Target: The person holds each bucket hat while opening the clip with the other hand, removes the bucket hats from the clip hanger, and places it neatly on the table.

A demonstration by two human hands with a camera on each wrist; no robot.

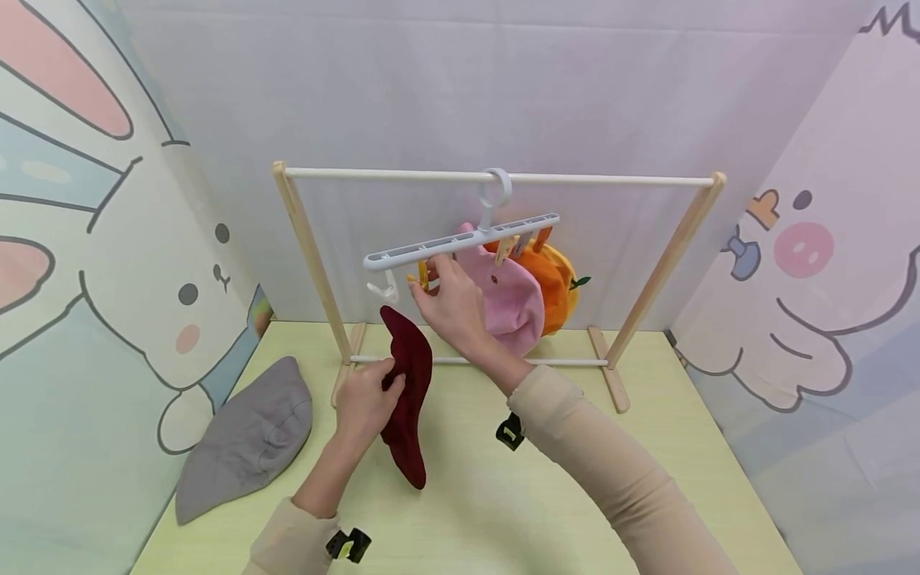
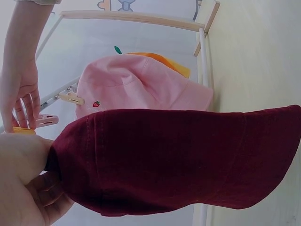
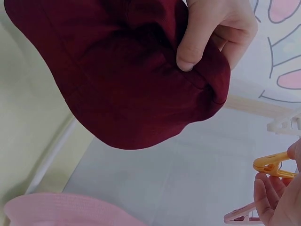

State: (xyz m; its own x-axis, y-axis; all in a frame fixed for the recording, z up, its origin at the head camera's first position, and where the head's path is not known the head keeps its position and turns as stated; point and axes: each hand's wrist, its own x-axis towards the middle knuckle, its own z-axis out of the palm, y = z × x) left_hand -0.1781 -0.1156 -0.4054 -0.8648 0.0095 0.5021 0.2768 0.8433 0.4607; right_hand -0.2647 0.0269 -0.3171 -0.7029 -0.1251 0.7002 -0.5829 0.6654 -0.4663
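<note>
My left hand (image 1: 362, 399) grips a dark red fabric hat (image 1: 413, 383) by its edge, thumb on one side and fingers on the other. The hat hangs sideways over the table, below the left part of a white clip hanger (image 1: 424, 251). My right hand (image 1: 456, 303) pinches a yellow clip (image 3: 272, 159) under the hanger bar, up and to the right of the dark red hat. Left of that clip dangles a white clip (image 1: 388, 287). In the left wrist view a pale pink clip (image 2: 47, 120) shows beside the right hand.
The hanger hooks over the white rod (image 1: 611, 179) of a wooden rack (image 1: 664, 267). A pink hat (image 1: 513, 307) and an orange hat (image 1: 552, 283) hang at its right side, close to my right wrist. A grey hat (image 1: 251, 439) lies at the table's left.
</note>
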